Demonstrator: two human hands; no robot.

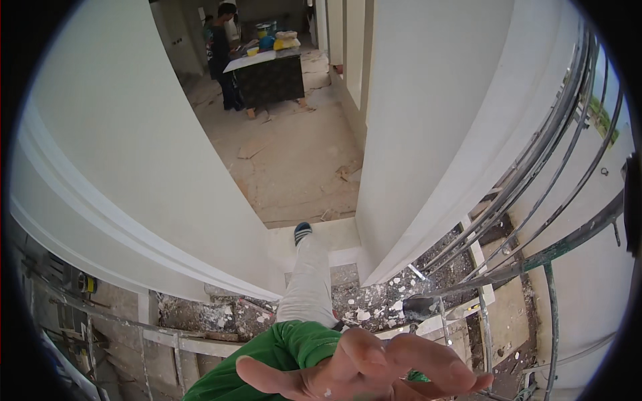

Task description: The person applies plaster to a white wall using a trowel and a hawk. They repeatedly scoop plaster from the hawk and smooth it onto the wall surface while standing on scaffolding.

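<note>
Close to the camera at the bottom edge, my right hand (374, 367) is raised with its fingers spread and slightly bent. The thumb points left, and nothing is between the fingers. Pale specks mark the skin near the lower edge. The hand overlaps green clothing (267, 361). Beyond it my leg in a light trouser (307, 281) stretches forward. Its dark striped shoe (303, 232) rests on the pale sill (338, 235) of a tall opening. My left hand is out of the picture.
White walls (428, 100) flank the opening. Inside, a person (219, 60) stands at a dark-sided table (271, 83) bearing bags and containers. Metal scaffold pipes (535, 260) curve along the right, and a railing (120, 321) crosses the lower left. Paint-spattered planks (374, 304) lie below the sill.
</note>
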